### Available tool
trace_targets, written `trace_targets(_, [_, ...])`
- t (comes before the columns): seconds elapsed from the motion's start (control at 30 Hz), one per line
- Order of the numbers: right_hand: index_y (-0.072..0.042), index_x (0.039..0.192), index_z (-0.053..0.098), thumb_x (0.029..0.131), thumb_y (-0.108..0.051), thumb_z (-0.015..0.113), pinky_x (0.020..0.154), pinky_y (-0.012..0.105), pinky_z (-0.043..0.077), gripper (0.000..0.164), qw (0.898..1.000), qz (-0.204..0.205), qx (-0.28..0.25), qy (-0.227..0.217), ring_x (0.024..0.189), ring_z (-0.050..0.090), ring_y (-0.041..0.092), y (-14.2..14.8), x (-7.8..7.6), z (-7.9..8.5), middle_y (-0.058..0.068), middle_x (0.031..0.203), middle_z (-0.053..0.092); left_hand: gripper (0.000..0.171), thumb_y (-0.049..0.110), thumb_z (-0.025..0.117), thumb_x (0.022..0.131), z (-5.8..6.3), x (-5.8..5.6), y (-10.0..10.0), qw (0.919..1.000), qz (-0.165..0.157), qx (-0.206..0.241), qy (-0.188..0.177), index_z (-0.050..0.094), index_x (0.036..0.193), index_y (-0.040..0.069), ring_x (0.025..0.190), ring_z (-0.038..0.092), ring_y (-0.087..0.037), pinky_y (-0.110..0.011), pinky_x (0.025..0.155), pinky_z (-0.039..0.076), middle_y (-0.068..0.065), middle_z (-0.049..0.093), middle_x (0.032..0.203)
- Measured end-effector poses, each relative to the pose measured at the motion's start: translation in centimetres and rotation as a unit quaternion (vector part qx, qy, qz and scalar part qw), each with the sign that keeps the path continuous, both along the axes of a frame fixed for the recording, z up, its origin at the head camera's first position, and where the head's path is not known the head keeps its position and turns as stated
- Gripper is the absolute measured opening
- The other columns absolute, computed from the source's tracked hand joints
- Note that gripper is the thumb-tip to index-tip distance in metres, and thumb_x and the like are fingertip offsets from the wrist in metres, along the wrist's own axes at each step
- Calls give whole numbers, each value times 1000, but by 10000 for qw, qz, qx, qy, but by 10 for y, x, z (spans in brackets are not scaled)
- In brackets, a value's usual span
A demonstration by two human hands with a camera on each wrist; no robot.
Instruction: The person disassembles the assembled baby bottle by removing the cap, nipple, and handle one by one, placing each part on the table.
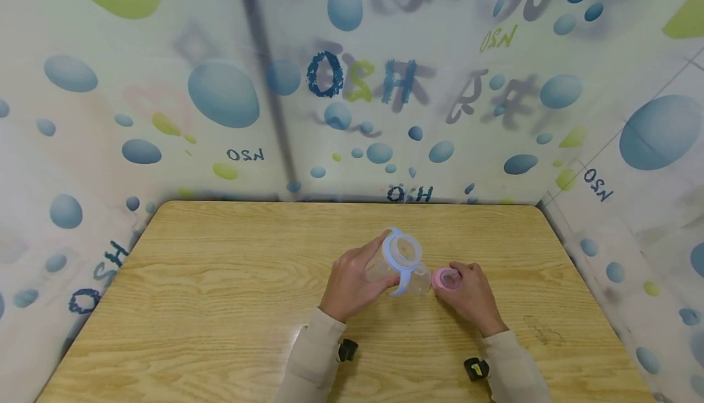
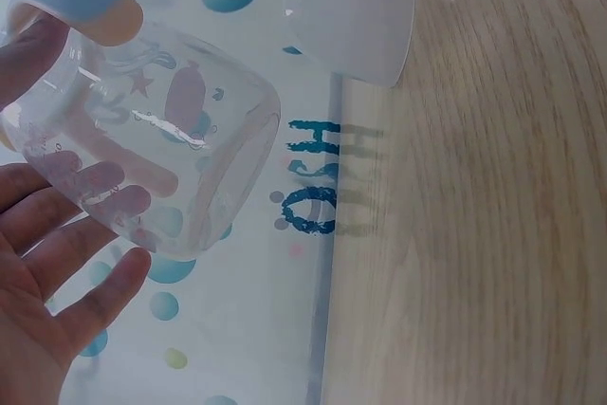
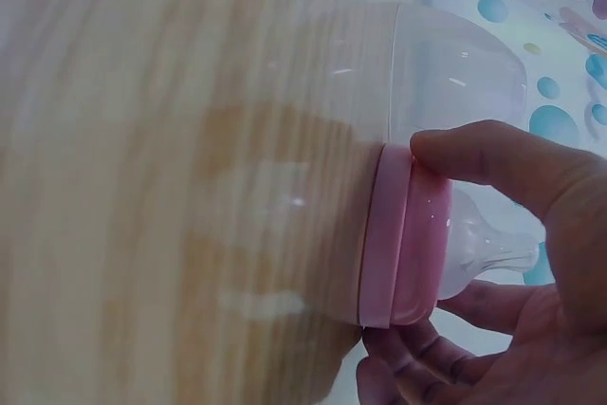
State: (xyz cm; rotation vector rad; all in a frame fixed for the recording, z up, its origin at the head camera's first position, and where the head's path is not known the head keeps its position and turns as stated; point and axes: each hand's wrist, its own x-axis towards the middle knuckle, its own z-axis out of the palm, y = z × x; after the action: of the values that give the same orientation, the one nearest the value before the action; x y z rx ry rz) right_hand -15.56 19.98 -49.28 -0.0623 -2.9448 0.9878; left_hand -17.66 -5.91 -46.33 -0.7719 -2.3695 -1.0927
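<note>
My left hand (image 1: 352, 284) holds a clear baby bottle (image 2: 213, 111) tilted above the wooden table. A light blue ring with two handles (image 1: 403, 252) surrounds the bottle's mouth, and small printed figures mark its wall. To the right, my right hand (image 1: 473, 293) grips a pink collar (image 3: 422, 244) by its rim, low at the tabletop. A clear teat (image 3: 484, 248) sticks up from that collar, between thumb and fingers. Beside the collar a clear dome cap (image 2: 351, 26) stands on the table, partly behind the bottle's handle in the head view.
The wooden table (image 1: 220, 293) reaches back to a wall sheet (image 1: 297, 140) printed with blue and green drops. More of this sheet hangs along both sides. Dark wrist cameras (image 1: 475, 369) sit at the sleeves.
</note>
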Motion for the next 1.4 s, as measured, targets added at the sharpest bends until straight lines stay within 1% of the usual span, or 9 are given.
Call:
trace_targets(0.13, [11, 134, 53, 80, -25, 81, 83, 56, 47, 70, 10000, 30, 6, -73, 98, 55, 39, 0, 1, 2, 27, 113, 54, 80, 38, 88, 74, 0, 0, 0, 10000, -11, 15, 57, 55, 144, 15, 99, 70, -22, -46, 81, 55, -3, 69, 125])
trace_targets(0.27, [9, 143, 43, 82, -28, 79, 92, 63, 42, 80, 9998, 2, 206, -26, 115, 48, 47, -1, 1, 7, 33, 128, 49, 79, 38, 87, 76, 1, 0, -1, 10000, -15, 31, 64, 55, 144, 15, 99, 70, -22, -46, 80, 55, -4, 69, 124])
trace_targets(0.5, [6, 149, 36, 76, -29, 85, 104, 71, 22, 94, 9975, 400, 29, 577, 135, 31, 50, -14, 6, 27, 32, 145, 39, 75, 39, 84, 79, 3, 0, -1, 10000, -4, 72, -25, 55, 144, 16, 98, 69, -22, -46, 77, 55, -4, 70, 123])
trace_targets(0.67, [-4, 154, 33, 70, -33, 91, 101, 71, 31, 107, 9906, 1008, -345, 861, 129, 39, 44, -28, 10, 35, 26, 149, 36, 77, 40, 84, 78, 2, -1, -1, 10000, -20, 76, -26, 54, 145, 16, 98, 69, -22, -45, 76, 55, -4, 70, 123])
trace_targets(0.87, [-13, 158, 26, 65, -30, 95, 101, 66, 35, 117, 9824, 1330, -875, 982, 130, 38, 38, -40, 12, 37, 19, 155, 30, 76, 38, 85, 78, 2, -1, -2, 9999, -73, 90, -41, 55, 144, 15, 96, 69, -20, -42, 74, 55, -4, 70, 123])
trace_targets(1.03, [-22, 159, 22, 62, -36, 96, 87, 55, 50, 123, 9756, 1546, -1209, 981, 135, 34, 35, -47, 13, 38, 15, 158, 26, 76, 38, 85, 78, 2, -1, -2, 9998, -134, 111, -64, 55, 144, 15, 96, 69, -19, -41, 73, 55, -4, 70, 123])
trace_targets(1.1, [-26, 159, 20, 61, -41, 95, 88, 57, 49, 124, 9755, 1571, -1199, 972, 136, 34, 34, -49, 14, 39, 12, 158, 26, 76, 38, 84, 79, 2, -1, -2, 9998, -152, 93, -78, 54, 144, 14, 97, 69, -20, -42, 74, 55, -4, 69, 124])
trace_targets(1.27, [-31, 159, 20, 60, -52, 93, 100, 72, 29, 124, 9759, 1598, -1094, 1011, 142, 30, 28, -54, 13, 41, 4, 158, 30, 75, 39, 83, 80, 1, -1, -2, 9997, -197, 40, -131, 54, 145, 15, 101, 69, -20, -43, 77, 55, -3, 68, 127])
trace_targets(1.4, [-28, 158, 23, 62, -50, 93, 103, 68, 31, 121, 9723, 1669, -1307, 988, 141, 32, 26, -55, 13, 40, 3, 156, 32, 75, 38, 83, 80, 0, -1, -2, 9995, -240, 50, -183, 53, 145, 15, 103, 69, -20, -43, 78, 56, -3, 67, 128])
